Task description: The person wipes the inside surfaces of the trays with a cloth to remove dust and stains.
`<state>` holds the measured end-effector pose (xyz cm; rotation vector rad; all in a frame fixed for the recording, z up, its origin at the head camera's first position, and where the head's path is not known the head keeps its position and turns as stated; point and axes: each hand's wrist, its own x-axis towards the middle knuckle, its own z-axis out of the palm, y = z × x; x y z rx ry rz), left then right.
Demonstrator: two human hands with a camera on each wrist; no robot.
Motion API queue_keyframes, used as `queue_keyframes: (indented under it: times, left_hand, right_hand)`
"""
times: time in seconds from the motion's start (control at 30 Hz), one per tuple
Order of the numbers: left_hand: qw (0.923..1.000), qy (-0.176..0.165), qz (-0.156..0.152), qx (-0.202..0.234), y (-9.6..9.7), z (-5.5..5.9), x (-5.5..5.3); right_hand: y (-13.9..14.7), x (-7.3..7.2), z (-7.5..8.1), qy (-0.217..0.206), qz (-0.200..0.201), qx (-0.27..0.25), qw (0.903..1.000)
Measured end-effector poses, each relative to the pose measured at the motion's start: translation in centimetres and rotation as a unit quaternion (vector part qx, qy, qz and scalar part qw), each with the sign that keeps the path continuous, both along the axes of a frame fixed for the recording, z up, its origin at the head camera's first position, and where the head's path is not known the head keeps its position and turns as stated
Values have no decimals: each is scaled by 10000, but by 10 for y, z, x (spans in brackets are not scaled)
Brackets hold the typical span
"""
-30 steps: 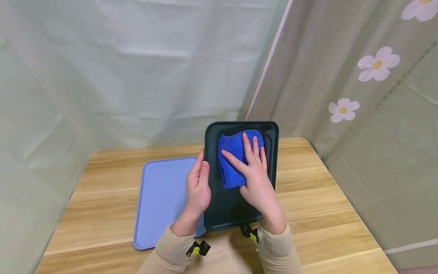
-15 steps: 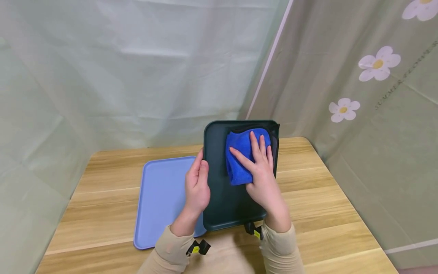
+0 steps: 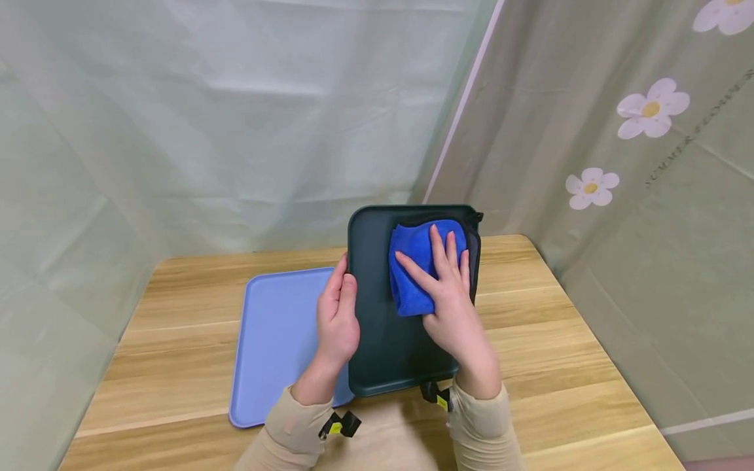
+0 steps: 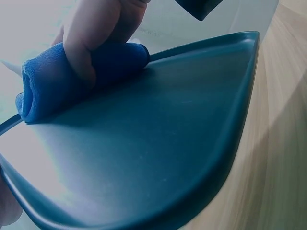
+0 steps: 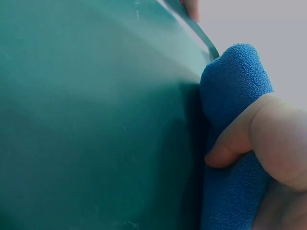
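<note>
A dark green tray [image 3: 389, 360] is held up off the table, tilted to face me. My left hand [image 3: 338, 324] grips its left edge, the thumb in front and the other fingers mostly hidden behind. Against the upper right of the tray lies a folded blue cloth [image 3: 409, 281] with a dark edging; one dark corner sticks out past the rim. Spread fingers of my right hand [image 3: 453, 320] press the cloth flat. In the right wrist view, the thumb [image 5: 230, 146] curls round the fold of the blue towelling.
A light blue tray [image 3: 277, 347] lies on the wooden table [image 3: 565, 366] at the left, partly behind the held tray and left forearm. Pale curtains [image 3: 283, 118] stand behind the table and at both sides, the right one printed with flowers.
My right hand has slid the cloth to the right over the green tray, up to its right rim, then stopped there. The left hand and tray have shifted very slightly left.
</note>
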<state>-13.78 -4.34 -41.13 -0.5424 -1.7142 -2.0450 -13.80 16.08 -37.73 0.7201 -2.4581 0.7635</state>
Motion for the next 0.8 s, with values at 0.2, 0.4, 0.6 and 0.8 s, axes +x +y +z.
queue_keyframes:
  times: [0.2, 0.4, 0.6, 0.8]
  left_hand:
    - [9999, -114, 95, 58, -1, 0, 0]
    - [9997, -140, 34, 199, -2, 1, 0]
    - [9997, -37, -96, 243, -2, 1, -1]
    - [9998, -56, -58, 183, -2, 0, -1]
  right_hand:
    - [-5, 1, -1, -2, 108, 71, 9999]
    - [-14, 3, -2, -36, 298, 205, 9993]
    - [-22, 5, -4, 51, 402, 299, 9987]
    - [-28, 7, -3, 113, 484, 390, 9980]
